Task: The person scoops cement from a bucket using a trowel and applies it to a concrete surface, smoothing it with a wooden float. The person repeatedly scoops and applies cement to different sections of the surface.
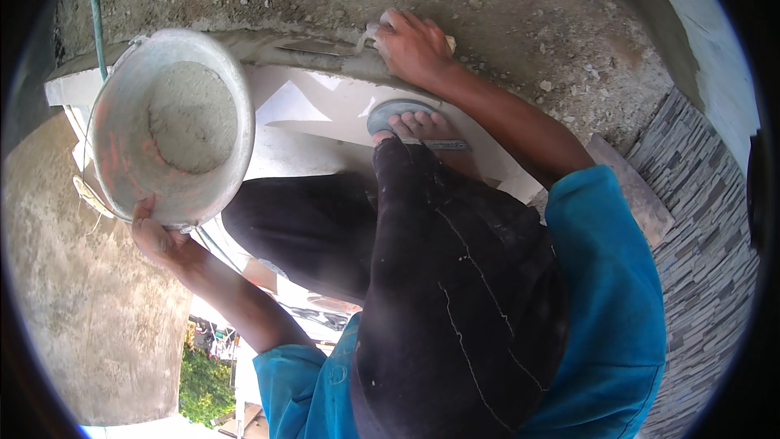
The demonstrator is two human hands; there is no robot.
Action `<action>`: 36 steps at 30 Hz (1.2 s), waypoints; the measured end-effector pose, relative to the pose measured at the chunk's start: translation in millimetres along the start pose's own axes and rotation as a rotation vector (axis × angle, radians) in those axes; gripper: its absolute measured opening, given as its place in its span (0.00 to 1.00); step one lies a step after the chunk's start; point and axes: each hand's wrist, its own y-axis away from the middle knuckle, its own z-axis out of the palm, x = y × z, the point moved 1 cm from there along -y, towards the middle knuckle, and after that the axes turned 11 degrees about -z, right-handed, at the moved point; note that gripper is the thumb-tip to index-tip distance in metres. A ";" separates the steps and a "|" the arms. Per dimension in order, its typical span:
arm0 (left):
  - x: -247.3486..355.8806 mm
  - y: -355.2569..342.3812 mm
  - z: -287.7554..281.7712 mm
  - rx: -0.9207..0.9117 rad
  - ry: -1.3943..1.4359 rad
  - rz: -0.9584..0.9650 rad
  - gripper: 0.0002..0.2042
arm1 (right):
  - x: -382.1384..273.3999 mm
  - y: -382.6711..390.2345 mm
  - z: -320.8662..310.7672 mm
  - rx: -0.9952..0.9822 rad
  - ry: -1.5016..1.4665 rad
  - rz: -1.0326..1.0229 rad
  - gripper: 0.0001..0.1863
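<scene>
At the left, my left hand is closed on the lower rim of a round, cement-stained bucket, its thumb inside the wall. Grey wet mortar lies in the bottom of the tilted bucket. My right hand wraps round the handle of a trowel, whose thin blade rests low against a strip of grey mortar along the ledge's far edge. The handle is mostly hidden by my fingers; a pale end sticks out past them.
My sandalled foot stands on a pale tiled ledge. Rough ground with loose stones lies beyond the ledge. A green hose runs behind the bucket. To the right are a loose slab and a grey stone-strip wall.
</scene>
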 end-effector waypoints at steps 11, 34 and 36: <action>3.3 0.8 2.8 -0.003 0.056 -0.038 0.26 | -4.9 31.7 -39.0 0.147 -0.149 -0.068 0.14; 3.6 -14.1 -6.2 -0.014 0.042 -0.076 0.27 | 62.7 56.5 -23.0 -0.137 -0.206 0.196 0.17; 3.5 -13.3 -5.2 -0.018 0.051 -0.060 0.27 | 56.4 57.9 -16.8 -0.117 -0.175 0.174 0.16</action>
